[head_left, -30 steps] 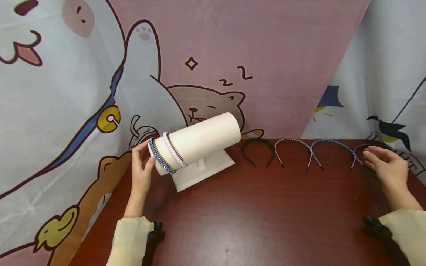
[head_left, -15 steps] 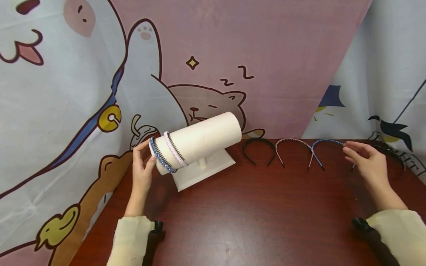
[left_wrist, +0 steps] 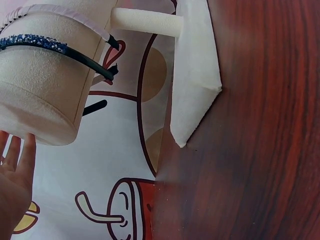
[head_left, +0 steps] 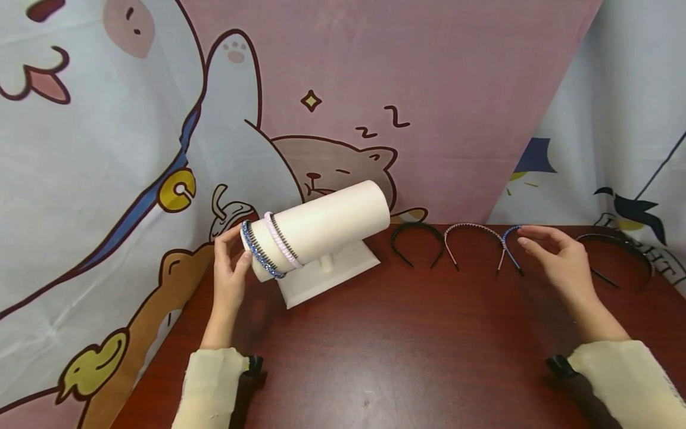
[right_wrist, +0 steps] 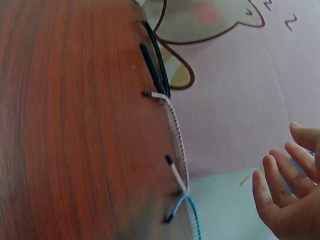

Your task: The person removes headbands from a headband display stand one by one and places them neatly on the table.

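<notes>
A white cylindrical display stand (head_left: 337, 220) stands tilted at the left of the table. Around its left end sit a glittery blue headband (head_left: 261, 253) and a pale pink headband (head_left: 281, 243). My left hand (head_left: 229, 271) touches that end; in the left wrist view its fingers (left_wrist: 26, 157) lie straight against the rim. Hovering at the right, my right hand (head_left: 560, 262) holds nothing and its fingers are relaxed. Just behind it is a blue headband (head_left: 511, 234), partly hidden by the hand. Left of that stand a pink braided headband (head_left: 471, 225) and a black headband (head_left: 415, 225).
Another dark headband (head_left: 616, 239) stands at the far right. The headbands line the back edge of the dark red table (head_left: 407, 345), against a cartoon-printed cloth (head_left: 455, 107). The stand's flat base (head_left: 321, 283) rests on the table.
My right hand has moved left along the row, from the far-right headband to the blue one, uncovering the dark headband. The left hand and the stand have stayed in place.
</notes>
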### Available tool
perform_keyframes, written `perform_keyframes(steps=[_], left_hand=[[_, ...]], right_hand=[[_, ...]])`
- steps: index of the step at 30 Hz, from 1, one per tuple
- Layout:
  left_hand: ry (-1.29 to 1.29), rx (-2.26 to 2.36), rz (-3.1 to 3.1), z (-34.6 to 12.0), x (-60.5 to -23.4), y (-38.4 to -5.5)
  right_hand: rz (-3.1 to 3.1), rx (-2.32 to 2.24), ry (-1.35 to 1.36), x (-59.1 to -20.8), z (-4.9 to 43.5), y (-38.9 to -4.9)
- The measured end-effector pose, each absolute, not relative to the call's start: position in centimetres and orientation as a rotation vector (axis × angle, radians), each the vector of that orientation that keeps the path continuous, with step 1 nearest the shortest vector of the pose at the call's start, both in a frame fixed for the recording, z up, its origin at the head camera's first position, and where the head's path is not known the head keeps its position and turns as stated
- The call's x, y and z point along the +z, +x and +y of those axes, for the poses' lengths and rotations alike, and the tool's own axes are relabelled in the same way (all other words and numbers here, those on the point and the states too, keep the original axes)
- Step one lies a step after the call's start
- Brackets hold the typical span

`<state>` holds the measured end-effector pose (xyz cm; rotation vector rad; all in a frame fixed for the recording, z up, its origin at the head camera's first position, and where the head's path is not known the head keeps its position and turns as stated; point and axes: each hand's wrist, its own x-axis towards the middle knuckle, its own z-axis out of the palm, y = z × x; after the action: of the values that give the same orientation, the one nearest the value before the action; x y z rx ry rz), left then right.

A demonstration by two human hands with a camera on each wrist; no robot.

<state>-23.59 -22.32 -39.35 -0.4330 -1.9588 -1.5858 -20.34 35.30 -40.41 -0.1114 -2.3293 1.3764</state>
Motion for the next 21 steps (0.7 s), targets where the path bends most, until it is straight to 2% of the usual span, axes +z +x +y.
perform_keyframes(steps=[21], left_hand=[[-0.434, -1.603, -1.944, -22.2, -39.4, -23.5]], right_hand=[[-2.32, 1.344, 0.142, -38.4, 26.8, -22.0]])
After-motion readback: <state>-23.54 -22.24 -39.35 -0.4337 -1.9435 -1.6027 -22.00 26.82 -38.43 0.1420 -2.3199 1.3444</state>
